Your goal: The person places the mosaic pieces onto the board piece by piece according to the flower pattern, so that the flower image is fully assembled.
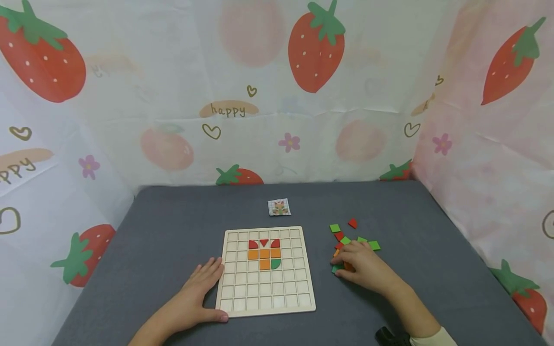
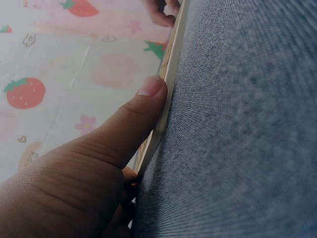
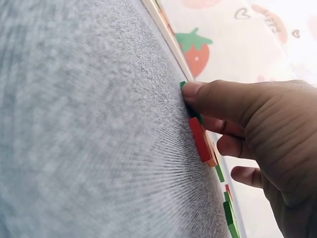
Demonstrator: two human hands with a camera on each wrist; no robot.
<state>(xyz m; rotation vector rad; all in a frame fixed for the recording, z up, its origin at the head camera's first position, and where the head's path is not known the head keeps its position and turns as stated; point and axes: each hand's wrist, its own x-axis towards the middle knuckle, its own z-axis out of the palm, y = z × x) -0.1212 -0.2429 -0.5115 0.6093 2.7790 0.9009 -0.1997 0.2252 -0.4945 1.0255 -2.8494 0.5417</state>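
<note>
A pale wooden grid board (image 1: 242, 290) lies on the table, with red, orange and green tiles set in its upper middle cells. My left hand (image 1: 195, 293) rests along the board's left side, fingers stretched out and thumb at the near left corner. In the left wrist view the thumb (image 2: 133, 111) lies against the board's edge. To the right of the board, my right hand (image 1: 368, 266) reaches over a loose group of coloured tiles. Its thumb and bent index finger pinch a dark green tile (image 3: 183, 85). A red tile (image 3: 199, 140) lies beside it; the palm hides several others.
Beyond the board lies a small pattern card (image 1: 279, 207). Light green tiles (image 1: 334, 228) and a red triangle tile (image 1: 352, 223) lie past the right hand. Strawberry-printed cloth (image 1: 173, 96) stands behind and beside the grey table (image 1: 182, 221).
</note>
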